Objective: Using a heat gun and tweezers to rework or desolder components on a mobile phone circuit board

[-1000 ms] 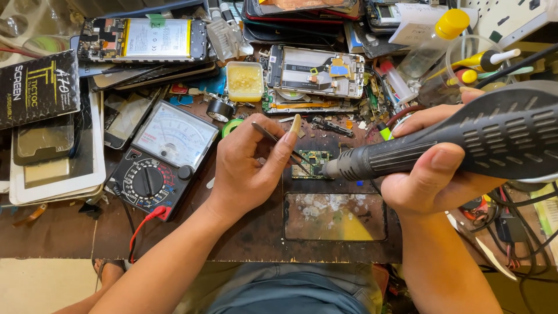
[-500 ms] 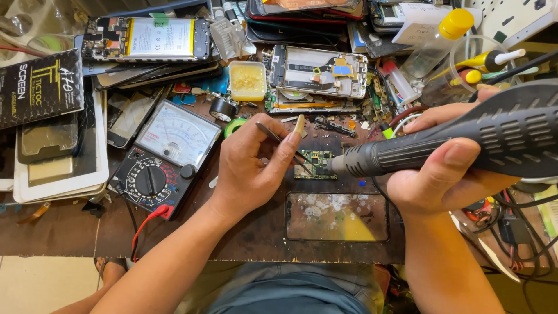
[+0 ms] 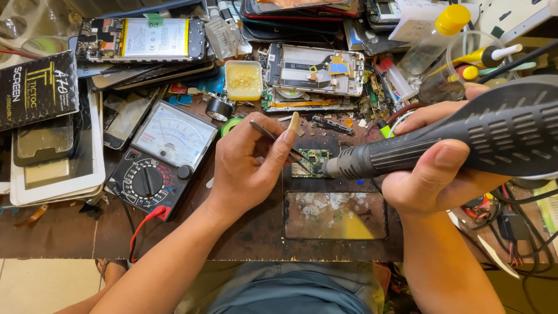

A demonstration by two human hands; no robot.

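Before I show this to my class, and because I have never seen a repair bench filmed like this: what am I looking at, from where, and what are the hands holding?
The picture comes from a camera worn on the person's head, looking down at their own two bare hands over a cluttered wooden workbench.

The left hand pinches thin metal tweezers, their tips resting on a small green circuit board. The right hand has its grip around a thick black heat tool, whose nozzle points at that same board.

Around them lie a black dial meter with a red lead, two opened phones showing their insides, a small tub of yellow paste, a clear bottle with a yellow cap, and a worn glass plate nearest the person.
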